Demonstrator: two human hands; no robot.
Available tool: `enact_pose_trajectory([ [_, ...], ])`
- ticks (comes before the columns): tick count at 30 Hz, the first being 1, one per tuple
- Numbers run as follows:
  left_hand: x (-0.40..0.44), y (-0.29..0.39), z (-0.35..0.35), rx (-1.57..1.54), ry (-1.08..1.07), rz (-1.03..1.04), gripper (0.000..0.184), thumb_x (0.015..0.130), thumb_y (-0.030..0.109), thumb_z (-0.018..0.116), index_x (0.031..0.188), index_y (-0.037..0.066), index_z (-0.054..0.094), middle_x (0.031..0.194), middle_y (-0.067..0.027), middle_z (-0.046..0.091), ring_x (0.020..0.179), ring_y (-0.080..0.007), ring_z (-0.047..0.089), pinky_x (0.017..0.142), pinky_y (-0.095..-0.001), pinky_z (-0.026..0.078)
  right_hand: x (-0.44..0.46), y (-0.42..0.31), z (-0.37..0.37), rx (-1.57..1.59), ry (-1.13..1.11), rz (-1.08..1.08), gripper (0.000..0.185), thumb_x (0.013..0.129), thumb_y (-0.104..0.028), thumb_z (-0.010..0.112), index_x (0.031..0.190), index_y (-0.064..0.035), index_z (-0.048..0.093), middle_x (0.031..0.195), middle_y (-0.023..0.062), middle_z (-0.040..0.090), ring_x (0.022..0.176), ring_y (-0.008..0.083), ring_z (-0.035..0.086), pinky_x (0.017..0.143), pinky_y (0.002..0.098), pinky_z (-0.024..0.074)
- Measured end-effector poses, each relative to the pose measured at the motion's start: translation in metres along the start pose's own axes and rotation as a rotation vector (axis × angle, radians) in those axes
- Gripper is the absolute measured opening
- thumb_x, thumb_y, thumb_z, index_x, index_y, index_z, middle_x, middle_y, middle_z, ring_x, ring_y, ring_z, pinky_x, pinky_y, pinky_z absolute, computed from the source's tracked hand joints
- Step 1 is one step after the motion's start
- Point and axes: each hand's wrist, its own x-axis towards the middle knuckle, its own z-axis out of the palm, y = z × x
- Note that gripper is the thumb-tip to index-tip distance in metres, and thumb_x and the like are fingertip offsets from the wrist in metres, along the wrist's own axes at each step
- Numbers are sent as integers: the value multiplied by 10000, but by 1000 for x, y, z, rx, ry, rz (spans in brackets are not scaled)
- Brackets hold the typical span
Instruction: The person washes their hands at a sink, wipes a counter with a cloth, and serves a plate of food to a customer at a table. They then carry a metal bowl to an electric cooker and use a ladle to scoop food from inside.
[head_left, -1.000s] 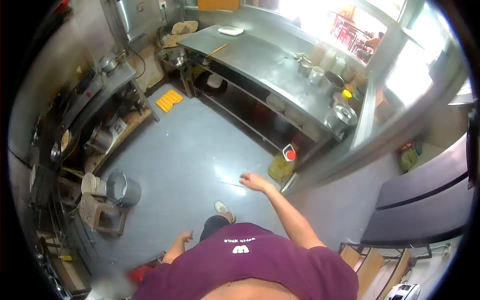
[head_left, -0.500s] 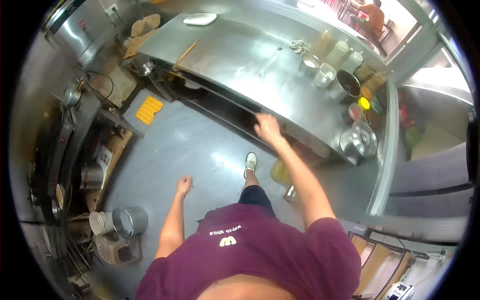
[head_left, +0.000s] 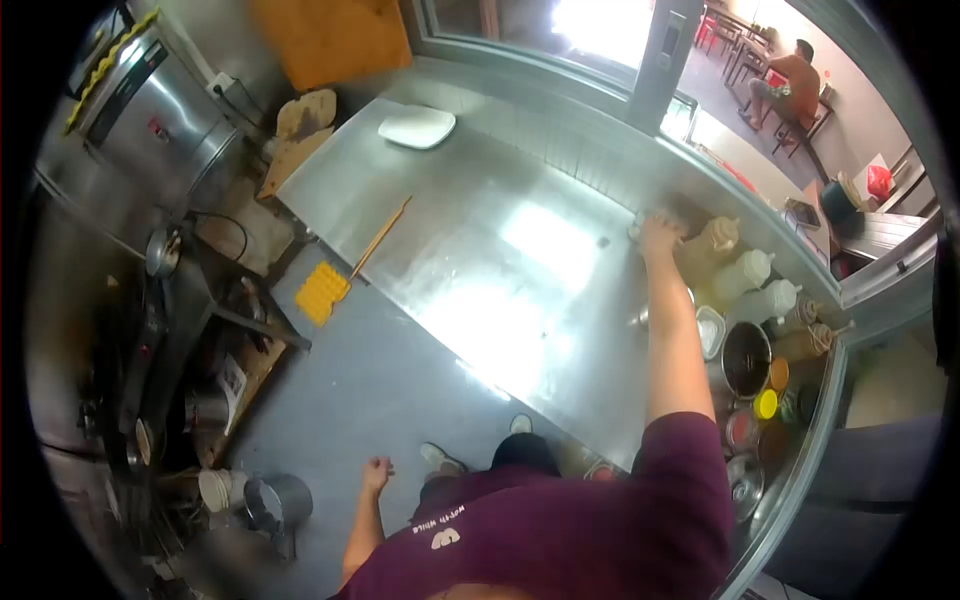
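Observation:
My right hand (head_left: 660, 237) reaches to the back right of the steel table (head_left: 470, 230), its fingers curled down over a crumpled pale cloth. The cloth (head_left: 636, 229) is mostly covered by the hand; only a small part shows at its left. Squeeze bottles (head_left: 745, 274) stand just to the right of my right hand, and a metal container is partly hidden behind the forearm. My left hand (head_left: 377, 473) hangs low over the floor, away from the table, with its fingers loosely curled in and nothing seen in them.
A white dish (head_left: 417, 128) and a thin wooden stick (head_left: 383, 236) lie on the table. A dark-filled pot (head_left: 746, 360) and jars line its right side. A yellow egg tray (head_left: 322, 292) and metal bucket (head_left: 280, 502) are at left. Beyond the window sits a person (head_left: 797, 90).
I have stepped up to the table. My right hand has moved from its front edge across to the cloth at the back. My left hand still hangs at my side.

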Motion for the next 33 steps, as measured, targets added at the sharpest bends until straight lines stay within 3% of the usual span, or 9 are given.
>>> enact_pose_trajectory([
  [7, 33, 50, 5, 143, -221, -70, 302, 815, 174, 495, 927, -106, 511, 778, -163, 577, 673, -214, 583, 589, -315, 508, 36, 12, 55, 128, -73, -38, 248, 763, -235, 490, 967, -115, 561, 1030, 144, 519, 914, 329, 528, 671, 476, 461],
  [14, 144, 95, -52, 452, -357, 229, 307, 789, 224, 503, 868, -67, 560, 741, -148, 587, 644, -213, 576, 573, -330, 486, -26, -55, -60, 690, -438, -80, 445, 641, -311, 621, 1023, -92, 552, 1013, 159, 564, 924, 316, 541, 798, 386, 427],
  [17, 192, 125, -69, 390, -189, 503, 325, 790, 277, 467, 664, -14, 540, 567, -101, 532, 543, -180, 522, 521, -330, 415, -52, -99, -67, 852, -615, -129, 531, 643, -323, 606, 1122, -120, 502, 1227, 127, 430, 1055, 298, 465, 830, 399, 412],
  [19, 184, 157, -70, 186, -214, 632, 314, 810, 280, 470, 675, 2, 522, 551, -46, 483, 525, -111, 455, 487, -280, 375, -88, -132, -70, 615, -398, -53, 547, 648, -327, 597, 1150, -143, 485, 1302, 96, 329, 1125, 312, 383, 851, 414, 397],
  [23, 158, 224, -76, 437, -421, 351, 298, 813, 325, 470, 778, 41, 554, 663, -28, 556, 575, -117, 514, 480, -252, 396, -140, -159, -116, 403, -236, 35, 551, 679, -357, 577, 1186, -180, 456, 1392, 60, 133, 1198, 358, 253, 880, 439, 369],
  [25, 139, 257, -72, 307, -417, 350, 325, 813, 361, 469, 758, 53, 556, 654, -21, 547, 602, -102, 522, 473, -235, 385, -133, -159, -60, 522, -42, -14, 532, 687, -366, 573, 1175, -183, 466, 1372, 80, 191, 1155, 399, 302, 874, 426, 374],
  [27, 162, 264, -61, 530, -173, 795, 303, 772, 308, 519, 743, 10, 569, 720, -150, 588, 680, -266, 566, 565, -372, 425, -120, -163, -39, 463, 31, -66, 479, 701, -344, 572, 1139, -166, 501, 1277, 123, 368, 1067, 365, 427, 834, 403, 399],
  [30, 121, 326, -49, 765, -231, 1005, 289, 756, 276, 520, 766, -8, 572, 813, -207, 580, 787, -349, 556, 655, -403, 444, -94, -168, -53, 1093, -329, 135, 431, 709, -276, 592, 1097, -99, 530, 1060, 122, 550, 913, 266, 544, 783, 339, 421],
  [33, 112, 368, -27, 1310, -37, 977, 256, 739, 248, 536, 857, 23, 565, 807, -168, 598, 781, -314, 578, 628, -401, 463, -108, -195, -162, 1639, -581, -171, 406, 708, -221, 617, 1060, -32, 542, 903, 88, 600, 825, 168, 563, 755, 272, 419],
])
